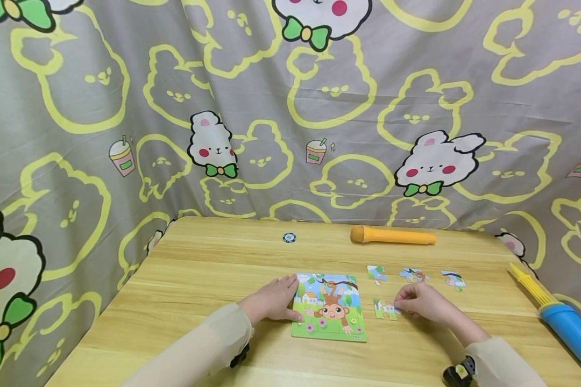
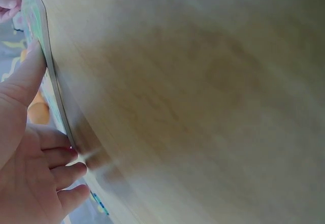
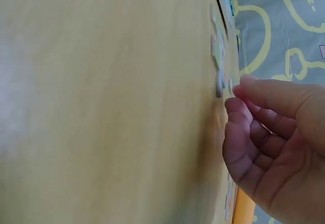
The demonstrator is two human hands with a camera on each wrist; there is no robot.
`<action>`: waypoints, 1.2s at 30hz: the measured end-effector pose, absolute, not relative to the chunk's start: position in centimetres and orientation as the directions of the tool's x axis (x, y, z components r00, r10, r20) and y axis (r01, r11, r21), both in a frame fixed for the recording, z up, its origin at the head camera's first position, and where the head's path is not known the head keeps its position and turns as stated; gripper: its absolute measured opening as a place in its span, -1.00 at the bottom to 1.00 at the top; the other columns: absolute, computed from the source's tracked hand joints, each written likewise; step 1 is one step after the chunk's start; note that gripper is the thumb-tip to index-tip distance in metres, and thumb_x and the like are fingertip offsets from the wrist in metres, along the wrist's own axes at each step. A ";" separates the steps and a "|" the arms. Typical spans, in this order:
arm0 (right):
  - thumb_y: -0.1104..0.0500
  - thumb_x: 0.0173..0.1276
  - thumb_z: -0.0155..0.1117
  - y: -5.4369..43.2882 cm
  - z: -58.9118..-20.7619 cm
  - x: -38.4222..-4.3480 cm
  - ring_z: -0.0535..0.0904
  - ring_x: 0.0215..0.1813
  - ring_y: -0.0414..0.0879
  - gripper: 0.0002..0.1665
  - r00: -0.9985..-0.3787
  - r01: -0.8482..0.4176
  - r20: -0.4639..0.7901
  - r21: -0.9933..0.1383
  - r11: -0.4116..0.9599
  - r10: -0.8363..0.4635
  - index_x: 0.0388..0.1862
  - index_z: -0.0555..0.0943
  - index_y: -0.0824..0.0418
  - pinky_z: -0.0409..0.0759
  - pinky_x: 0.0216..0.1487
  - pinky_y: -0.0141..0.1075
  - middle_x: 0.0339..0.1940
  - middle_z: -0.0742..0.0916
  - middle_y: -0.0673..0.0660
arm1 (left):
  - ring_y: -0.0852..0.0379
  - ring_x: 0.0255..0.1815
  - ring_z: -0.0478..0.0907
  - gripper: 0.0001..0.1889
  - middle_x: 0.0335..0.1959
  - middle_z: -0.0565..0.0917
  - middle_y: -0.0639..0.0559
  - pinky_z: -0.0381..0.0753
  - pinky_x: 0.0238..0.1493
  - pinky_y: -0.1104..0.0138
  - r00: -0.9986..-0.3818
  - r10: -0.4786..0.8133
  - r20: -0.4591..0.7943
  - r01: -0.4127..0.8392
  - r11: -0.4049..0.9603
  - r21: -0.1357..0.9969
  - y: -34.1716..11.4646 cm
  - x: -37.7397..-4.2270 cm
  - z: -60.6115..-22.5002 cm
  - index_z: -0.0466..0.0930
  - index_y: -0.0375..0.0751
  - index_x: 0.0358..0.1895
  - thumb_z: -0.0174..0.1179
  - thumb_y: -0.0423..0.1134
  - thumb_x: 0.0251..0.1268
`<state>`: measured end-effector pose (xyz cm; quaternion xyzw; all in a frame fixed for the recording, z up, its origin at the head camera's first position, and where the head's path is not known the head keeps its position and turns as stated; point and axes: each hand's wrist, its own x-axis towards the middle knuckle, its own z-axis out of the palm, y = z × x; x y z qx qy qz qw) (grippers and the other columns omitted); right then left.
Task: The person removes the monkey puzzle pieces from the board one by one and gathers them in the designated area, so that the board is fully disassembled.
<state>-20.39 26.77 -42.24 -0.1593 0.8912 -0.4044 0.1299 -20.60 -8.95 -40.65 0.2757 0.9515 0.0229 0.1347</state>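
Note:
A monkey picture puzzle (image 1: 326,309) lies flat on the wooden table. Along its left edge rests my left hand (image 1: 273,300), thumb on the near part and fingers at the far corner; the left wrist view shows this hand (image 2: 38,173) with its fingers fairly straight. To the right of the board, the curled thumb and fingertips of my right hand (image 1: 425,303) pinch the right end of a house-patterned puzzle piece (image 1: 384,309), which lies on the table. The right wrist view has the hand (image 3: 277,137) with thumb and forefinger close together; their exact contact is hard to see.
Three loose puzzle pieces, at left (image 1: 376,274), middle (image 1: 411,275) and right (image 1: 451,278), lie beyond my right hand. Farther back are an orange microphone-shaped toy (image 1: 394,235) and a round chip (image 1: 289,237). A blue-and-yellow tube toy (image 1: 568,328) lies along the right side. Patterned curtain (image 1: 271,107) surrounds the table.

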 end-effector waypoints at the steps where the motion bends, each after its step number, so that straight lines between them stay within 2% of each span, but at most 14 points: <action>1: 0.21 0.27 0.22 26.7 -42.2 -20.4 0.39 -0.57 -0.17 -0.87 -0.916 -0.181 -0.099 -0.761 0.622 -0.388 -0.39 0.60 0.28 0.44 -0.60 -0.37 -0.58 0.54 0.05 | -0.06 0.40 0.02 -0.06 0.41 0.11 -0.17 0.07 0.34 0.18 -0.812 0.531 -0.244 0.518 0.847 0.119 -8.9 -20.6 -40.6 0.12 -0.36 0.37 0.14 0.26 0.08; 6: 0.22 0.27 0.23 26.1 -41.7 -20.9 0.35 -0.62 -0.22 -0.87 -0.912 -0.232 -0.055 -0.748 0.621 -0.407 -0.38 0.60 0.29 0.37 -0.64 -0.42 -0.59 0.55 0.06 | -0.06 0.40 0.02 -0.06 0.41 0.11 -0.17 0.07 0.34 0.18 -0.811 0.530 -0.246 0.516 0.847 0.123 -8.9 -20.6 -40.7 0.12 -0.36 0.37 0.14 0.27 0.08; 17: 0.26 0.27 0.21 22.5 -40.6 -21.7 0.46 -0.50 -0.13 -0.84 -0.877 -0.318 0.017 -0.770 0.553 -0.480 -0.24 0.57 0.36 0.51 -0.56 -0.34 -0.45 0.58 0.08 | -0.06 0.40 0.02 -0.06 0.41 0.10 -0.17 0.06 0.35 0.18 -0.811 0.530 -0.248 0.518 0.848 0.117 -8.9 -20.5 -40.6 0.12 -0.36 0.37 0.13 0.27 0.08; 24: 0.26 0.26 0.24 19.4 -41.0 -22.2 0.45 -0.47 -0.16 -0.81 -0.835 -0.389 0.053 -0.761 0.519 -0.548 -0.20 0.57 0.36 0.50 -0.53 -0.36 -0.44 0.57 0.04 | -0.06 0.40 0.01 -0.06 0.41 0.09 -0.17 0.05 0.35 0.18 -0.811 0.528 -0.253 0.514 0.849 0.126 -9.0 -20.6 -40.6 0.10 -0.37 0.38 0.12 0.27 0.09; 30: 0.28 0.22 0.28 17.1 -41.6 -22.2 0.43 -0.49 -0.18 -0.75 -0.786 -0.437 0.051 -0.751 0.495 -0.617 -0.13 0.56 0.35 0.48 -0.51 -0.38 -0.44 0.55 0.01 | -0.06 0.40 0.01 -0.06 0.41 0.08 -0.17 0.05 0.35 0.18 -0.810 0.528 -0.254 0.513 0.849 0.127 -9.0 -20.8 -40.7 0.10 -0.36 0.38 0.12 0.27 0.10; 36: 0.23 0.19 0.33 15.7 -42.0 -22.0 0.40 -0.49 -0.17 -0.61 -0.759 -0.427 -0.008 -0.749 0.507 -0.651 -0.02 0.52 0.33 0.44 -0.47 -0.35 -0.41 0.53 0.02 | -0.06 0.40 0.02 -0.06 0.41 0.10 -0.17 0.07 0.34 0.18 -0.810 0.531 -0.250 0.518 0.847 0.120 -8.9 -20.6 -40.7 0.12 -0.36 0.37 0.13 0.27 0.08</action>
